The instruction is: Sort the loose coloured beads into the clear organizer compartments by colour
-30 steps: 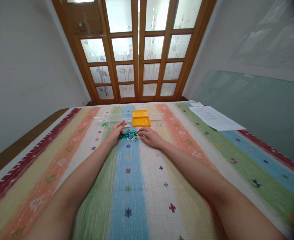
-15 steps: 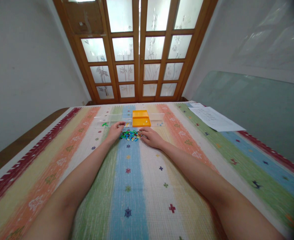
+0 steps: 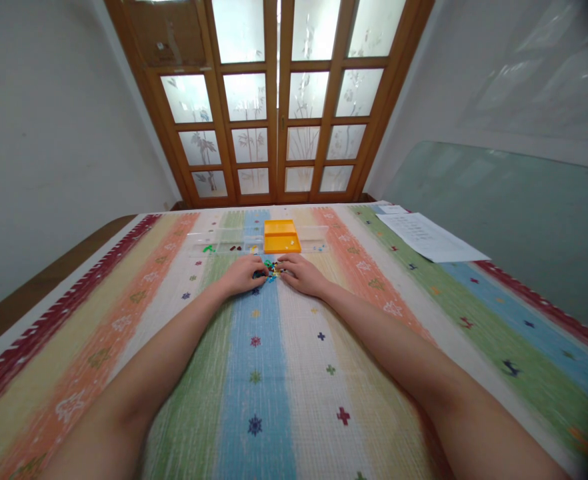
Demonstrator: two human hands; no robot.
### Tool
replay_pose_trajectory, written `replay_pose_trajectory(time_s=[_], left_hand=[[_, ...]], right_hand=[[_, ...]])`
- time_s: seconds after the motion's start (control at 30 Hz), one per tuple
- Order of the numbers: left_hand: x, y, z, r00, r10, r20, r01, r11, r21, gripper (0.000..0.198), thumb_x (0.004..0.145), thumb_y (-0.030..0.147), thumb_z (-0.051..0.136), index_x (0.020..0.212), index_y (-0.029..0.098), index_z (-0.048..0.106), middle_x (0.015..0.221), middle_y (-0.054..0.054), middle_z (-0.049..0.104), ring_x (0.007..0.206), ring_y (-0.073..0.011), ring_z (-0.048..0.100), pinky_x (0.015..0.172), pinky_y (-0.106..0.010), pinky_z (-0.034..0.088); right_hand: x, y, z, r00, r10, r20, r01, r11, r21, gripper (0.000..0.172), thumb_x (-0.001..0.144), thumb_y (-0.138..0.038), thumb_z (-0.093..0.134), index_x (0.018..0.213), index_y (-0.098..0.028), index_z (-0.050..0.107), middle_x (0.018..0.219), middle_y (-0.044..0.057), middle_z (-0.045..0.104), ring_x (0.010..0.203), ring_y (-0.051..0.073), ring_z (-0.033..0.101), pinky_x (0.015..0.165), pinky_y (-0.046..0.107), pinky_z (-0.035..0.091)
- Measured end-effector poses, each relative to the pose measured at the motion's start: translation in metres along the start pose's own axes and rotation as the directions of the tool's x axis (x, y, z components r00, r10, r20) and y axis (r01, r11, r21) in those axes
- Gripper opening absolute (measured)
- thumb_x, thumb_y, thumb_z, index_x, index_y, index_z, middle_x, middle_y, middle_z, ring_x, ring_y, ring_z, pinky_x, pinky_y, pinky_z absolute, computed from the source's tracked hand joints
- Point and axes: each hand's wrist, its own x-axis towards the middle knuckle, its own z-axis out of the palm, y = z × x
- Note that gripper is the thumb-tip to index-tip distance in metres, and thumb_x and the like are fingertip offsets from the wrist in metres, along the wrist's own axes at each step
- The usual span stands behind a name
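Left hand: The left hand (image 3: 244, 273) is over the left part of the pile, with its fingers bent down. I can't tell if it grips a piece.
Right hand: The right hand (image 3: 301, 273) rests at the pile's right edge, fingers curled – I can't tell if they pinch anything.
Little pieces: The pile of little pieces (image 3: 273, 272) is on the cloth (image 3: 269, 347), between the hands and partly hidden. Blue, green and yellow show.
Yellow box: The yellow box (image 3: 275, 245) is open just behind the pile, with white bits (image 3: 292, 243) inside.
Clear trays: The left clear tray (image 3: 224, 233) has green, dark red and yellow pieces – the right clear tray (image 3: 315, 233) has pale blue ones.
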Motion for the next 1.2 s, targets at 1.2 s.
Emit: replay_pose_trajectory(time_s=[1.2], left_hand=[[-0.002, -0.019, 0.009, 0.89, -0.389, -0.238, 0.263, 0.864, -0.429, 0.015, 0.089, 0.033, 0.058, 0.094, 0.021, 0.066, 0.087, -0.001, 0.068, 0.076, -0.0162, 0.058, 0.074, -0.028, 0.046]], right_hand=[[0.001, 0.001, 0.001, 1.0, -0.002, 0.02, 0.002, 1.0, 0.011, 0.027, 0.097, -0.02, 0.061, 0.122, -0.024, 0.072, 0.13, 0.011, 0.066, 0.123, 0.025, 0.06, 0.107, 0.046, 0.049]])
